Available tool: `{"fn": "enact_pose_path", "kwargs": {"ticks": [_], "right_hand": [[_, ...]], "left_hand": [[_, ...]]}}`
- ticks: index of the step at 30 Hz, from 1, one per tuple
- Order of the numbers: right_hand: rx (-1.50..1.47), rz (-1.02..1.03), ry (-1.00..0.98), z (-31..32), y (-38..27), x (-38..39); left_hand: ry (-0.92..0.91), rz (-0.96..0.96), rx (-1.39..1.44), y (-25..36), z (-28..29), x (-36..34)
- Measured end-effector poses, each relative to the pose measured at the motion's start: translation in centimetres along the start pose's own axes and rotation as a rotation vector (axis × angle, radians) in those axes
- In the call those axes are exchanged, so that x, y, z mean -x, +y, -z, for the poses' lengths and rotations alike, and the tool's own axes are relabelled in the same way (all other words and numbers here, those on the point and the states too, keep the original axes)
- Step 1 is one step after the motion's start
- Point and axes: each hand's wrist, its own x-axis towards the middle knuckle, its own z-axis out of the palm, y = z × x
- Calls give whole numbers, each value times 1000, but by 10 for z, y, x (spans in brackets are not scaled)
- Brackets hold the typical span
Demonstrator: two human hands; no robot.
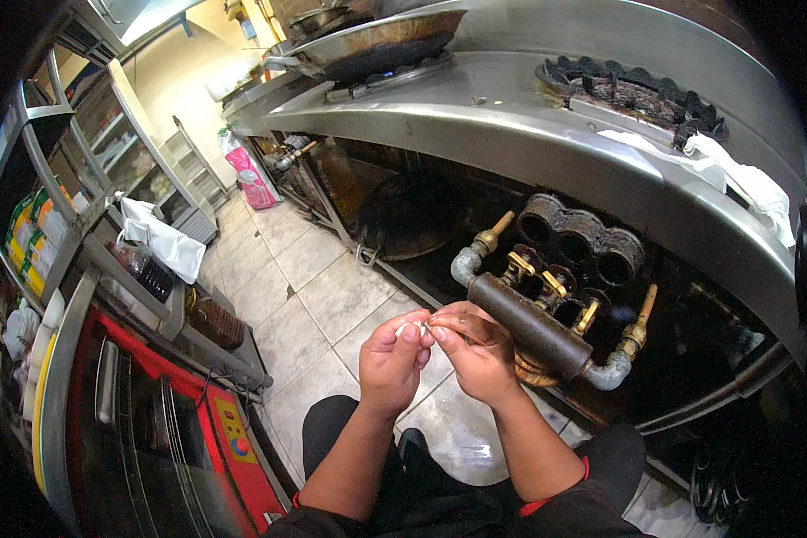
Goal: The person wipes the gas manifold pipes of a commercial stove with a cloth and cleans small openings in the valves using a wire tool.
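Note:
My left hand (393, 359) and my right hand (477, 354) meet in front of me, above the tiled floor. Pinched between the fingertips of both is a small white piece (424, 329), too small and too covered to name. Dark smudges mark the fingers of my right hand. Just beyond and to the right of my hands is a thick dark gas pipe (529, 325) with brass valves (554, 287), under the steel range. My hands are apart from it.
A wok (377, 47) sits on the steel range (475, 117), with a black burner ring (637, 90) and a white cloth (740, 175) to the right. A red oven (215, 430) and metal shelving stand left. A pink and white sack (249, 175) rests on the floor (282, 287) farther off.

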Motion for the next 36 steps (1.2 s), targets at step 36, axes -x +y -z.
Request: {"fn": "enact_pose_path", "kwargs": {"ticks": [36], "right_hand": [[-990, 83, 76, 175, -23, -31]], "left_hand": [[-76, -1087, -832, 22, -102, -21]]}}
